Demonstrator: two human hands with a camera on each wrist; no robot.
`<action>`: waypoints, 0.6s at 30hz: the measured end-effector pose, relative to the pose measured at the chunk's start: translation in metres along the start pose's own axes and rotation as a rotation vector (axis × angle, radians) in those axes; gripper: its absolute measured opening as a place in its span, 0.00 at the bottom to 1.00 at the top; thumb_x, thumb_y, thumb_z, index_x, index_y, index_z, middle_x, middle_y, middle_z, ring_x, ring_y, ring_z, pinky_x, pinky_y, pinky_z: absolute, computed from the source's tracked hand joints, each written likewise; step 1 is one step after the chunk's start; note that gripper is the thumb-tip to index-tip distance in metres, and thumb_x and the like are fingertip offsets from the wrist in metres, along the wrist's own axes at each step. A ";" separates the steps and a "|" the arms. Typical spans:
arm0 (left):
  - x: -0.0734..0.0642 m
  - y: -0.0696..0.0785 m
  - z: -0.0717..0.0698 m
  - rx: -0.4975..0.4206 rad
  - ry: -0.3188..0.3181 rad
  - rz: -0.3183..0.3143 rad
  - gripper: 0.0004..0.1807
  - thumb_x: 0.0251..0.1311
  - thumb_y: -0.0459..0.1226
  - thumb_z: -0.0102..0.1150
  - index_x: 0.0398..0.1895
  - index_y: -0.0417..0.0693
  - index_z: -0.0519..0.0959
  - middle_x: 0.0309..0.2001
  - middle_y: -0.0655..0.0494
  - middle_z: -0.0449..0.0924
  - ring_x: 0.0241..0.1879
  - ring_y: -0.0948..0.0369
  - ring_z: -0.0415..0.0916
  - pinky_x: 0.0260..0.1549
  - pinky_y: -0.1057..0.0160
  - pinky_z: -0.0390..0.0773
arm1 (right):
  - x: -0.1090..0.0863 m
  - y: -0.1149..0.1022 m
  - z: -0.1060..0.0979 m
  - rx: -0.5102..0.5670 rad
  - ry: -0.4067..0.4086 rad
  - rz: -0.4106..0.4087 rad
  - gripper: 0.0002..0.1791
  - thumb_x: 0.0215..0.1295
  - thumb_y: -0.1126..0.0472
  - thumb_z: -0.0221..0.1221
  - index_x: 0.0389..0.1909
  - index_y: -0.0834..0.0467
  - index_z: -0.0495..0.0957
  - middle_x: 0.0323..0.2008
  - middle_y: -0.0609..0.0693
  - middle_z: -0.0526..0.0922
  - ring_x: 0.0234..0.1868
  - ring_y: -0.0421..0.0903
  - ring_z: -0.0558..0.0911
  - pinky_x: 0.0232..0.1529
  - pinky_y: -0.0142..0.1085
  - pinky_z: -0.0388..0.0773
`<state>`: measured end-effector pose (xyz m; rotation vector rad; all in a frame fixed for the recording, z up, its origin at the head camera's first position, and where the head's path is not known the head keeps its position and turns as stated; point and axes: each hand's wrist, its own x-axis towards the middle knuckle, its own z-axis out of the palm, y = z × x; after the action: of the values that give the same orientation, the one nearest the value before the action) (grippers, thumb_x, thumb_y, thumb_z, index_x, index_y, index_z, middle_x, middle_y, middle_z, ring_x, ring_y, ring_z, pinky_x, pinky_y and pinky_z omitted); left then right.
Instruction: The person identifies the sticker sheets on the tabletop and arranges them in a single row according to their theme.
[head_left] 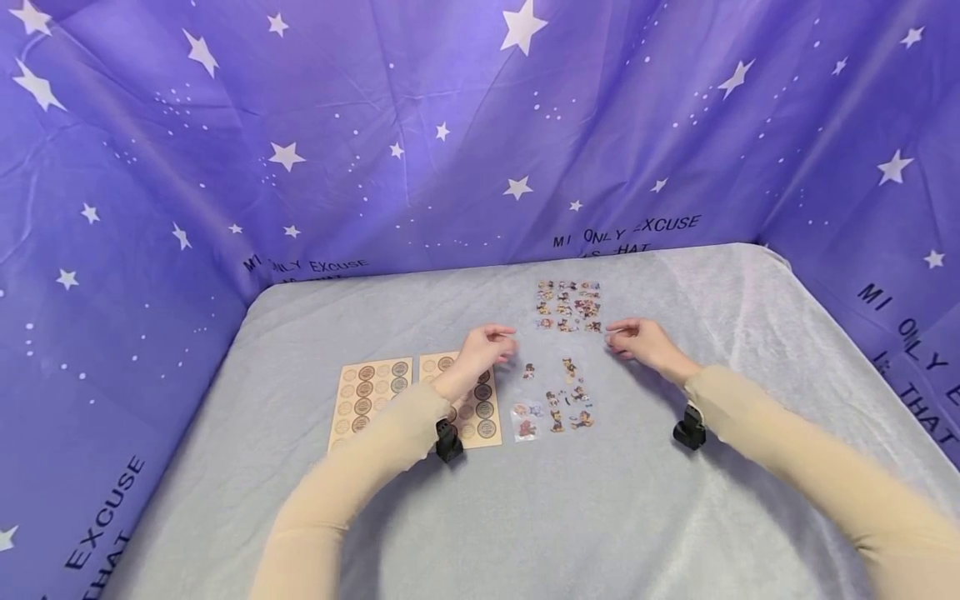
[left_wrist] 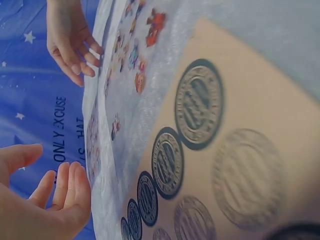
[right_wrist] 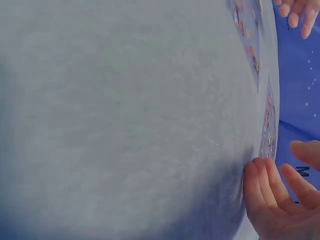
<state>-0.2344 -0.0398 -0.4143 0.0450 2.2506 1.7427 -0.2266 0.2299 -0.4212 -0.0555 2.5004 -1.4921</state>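
My left hand (head_left: 480,357) hovers with relaxed fingers over the far right part of a tan sheet of round seal stickers (head_left: 484,408). Across from it, my right hand (head_left: 647,343) has loosely bent fingers and holds nothing, its fingertips close to the right edge of a clear sheet of cartoon stickers (head_left: 567,306). Between the hands and nearer to me lies a second clear cartoon sticker sheet (head_left: 570,408), with bare gaps in its upper part. A small sticker piece (head_left: 527,422) overlaps its lower left corner. In the left wrist view the left palm (left_wrist: 55,200) is unoccupied.
Another tan seal-sticker sheet (head_left: 371,392) lies to the left, partly under my left sleeve (head_left: 390,442). Pale grey cloth covers the table (head_left: 570,525). A purple curtain with white stars (head_left: 420,100) hangs behind and at both sides.
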 end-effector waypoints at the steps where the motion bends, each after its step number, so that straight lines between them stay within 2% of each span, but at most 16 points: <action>1: 0.002 0.000 0.001 -0.013 0.001 -0.004 0.18 0.53 0.28 0.52 0.49 0.34 0.73 0.36 0.43 0.77 0.40 0.46 0.75 0.38 0.59 0.78 | 0.002 -0.001 0.000 0.012 0.006 0.001 0.23 0.60 0.66 0.51 0.53 0.74 0.64 0.43 0.70 0.75 0.33 0.49 0.80 0.36 0.34 0.79; 7: 0.014 0.002 0.009 -0.061 0.010 -0.028 0.19 0.54 0.29 0.52 0.51 0.33 0.72 0.34 0.46 0.78 0.40 0.46 0.76 0.36 0.59 0.79 | 0.008 -0.003 0.001 0.055 0.036 0.003 0.23 0.61 0.67 0.49 0.55 0.74 0.62 0.45 0.71 0.73 0.40 0.54 0.78 0.40 0.35 0.78; 13: 0.028 -0.003 0.013 -0.037 0.062 -0.005 0.17 0.53 0.29 0.55 0.48 0.36 0.75 0.33 0.46 0.79 0.32 0.53 0.78 0.32 0.62 0.80 | 0.016 -0.002 0.002 0.058 0.078 0.024 0.23 0.59 0.67 0.49 0.55 0.72 0.64 0.45 0.69 0.73 0.35 0.47 0.80 0.38 0.33 0.78; 15: 0.056 -0.030 0.015 -0.062 0.059 0.058 0.15 0.51 0.31 0.58 0.45 0.42 0.78 0.30 0.48 0.79 0.28 0.57 0.78 0.28 0.65 0.79 | 0.019 -0.001 0.002 0.063 0.096 0.020 0.23 0.58 0.67 0.49 0.55 0.72 0.64 0.45 0.70 0.73 0.33 0.45 0.80 0.37 0.32 0.78; 17: 0.077 -0.047 0.017 -0.082 0.068 0.050 0.14 0.48 0.32 0.61 0.42 0.45 0.79 0.29 0.51 0.80 0.26 0.59 0.78 0.26 0.65 0.79 | 0.022 -0.001 0.001 0.066 0.112 0.015 0.23 0.58 0.68 0.49 0.55 0.72 0.63 0.45 0.70 0.73 0.32 0.44 0.79 0.37 0.31 0.78; 18: 0.089 -0.060 0.018 -0.110 0.062 0.078 0.14 0.47 0.33 0.62 0.40 0.46 0.80 0.27 0.52 0.80 0.25 0.60 0.78 0.24 0.67 0.79 | 0.023 -0.001 0.001 0.060 0.120 0.010 0.24 0.58 0.68 0.48 0.55 0.72 0.64 0.45 0.70 0.73 0.32 0.44 0.80 0.36 0.31 0.78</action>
<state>-0.3060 -0.0206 -0.4940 0.0571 2.2192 1.9315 -0.2488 0.2255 -0.4250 0.0585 2.5409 -1.6102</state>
